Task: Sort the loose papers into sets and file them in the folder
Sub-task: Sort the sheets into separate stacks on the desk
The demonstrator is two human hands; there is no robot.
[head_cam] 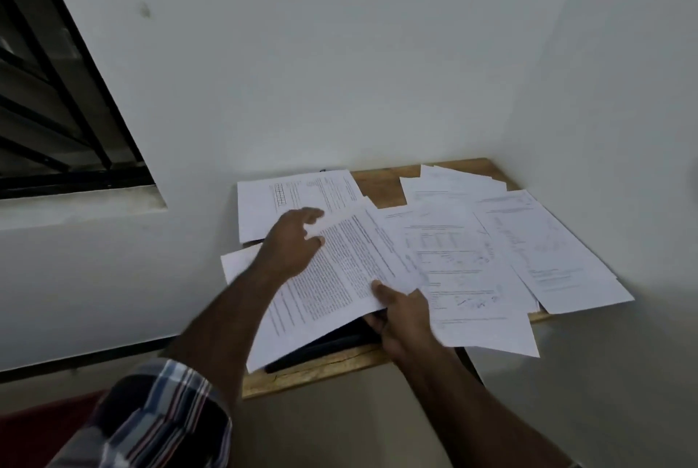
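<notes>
A person sorts printed papers on a small wooden desk point(381, 180) set into a corner of white walls. The right hand point(406, 320) grasps a text-covered sheet point(340, 278) at its near right corner, thumb on top and fingers curled beneath, lifting that corner off the desk. The left hand point(292, 244) hangs released over the sheet's far left part, fingers loosely spread and holding nothing; whether it touches the paper cannot be told.

Under the lifted sheet, along the desk's near edge, lies a dark folder point(328, 344), closed as far as can be seen, most of it covered by paper; whether anything is filed inside cannot be told. A second dark edge shows beneath the sheet with a small grid point(298, 199) at the far left corner, but what it belongs to is unclear.

Loose papers point(453, 263) printed with tables and charts fan across the middle of the desk, overlapping one another. More sheets point(547, 252) overhang the right edge, and a further overlapping few point(449, 180) sit at the far right corner. One blank-looking page point(236, 263) juts past the left edge under the left forearm.

A plaid sleeve point(158, 418) covers the upper left arm. A barred window point(56, 108) fills the wall to the left of the desk.
</notes>
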